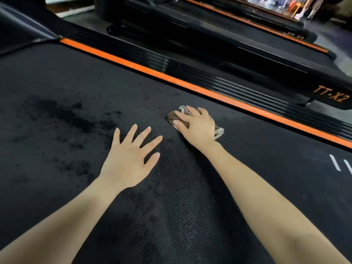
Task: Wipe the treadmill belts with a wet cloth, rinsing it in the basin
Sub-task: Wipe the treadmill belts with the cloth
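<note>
A black treadmill belt (57,88) fills most of the view, with darker wet patches on its left part and in front of me. A small brown cloth (172,118) with a pale edge lies on the belt near the orange side stripe. My right hand (196,126) lies flat on top of the cloth and presses it down with spread fingers; most of the cloth is hidden under the palm. My left hand (129,159) rests flat on the belt to the left of the cloth, fingers spread, holding nothing.
An orange stripe (171,78) and a ribbed black side rail (238,86) border the belt on the far side. A second treadmill (238,21) stands beyond it. A person's legs (308,8) show at the top right. White marks (335,162) sit on the belt at right.
</note>
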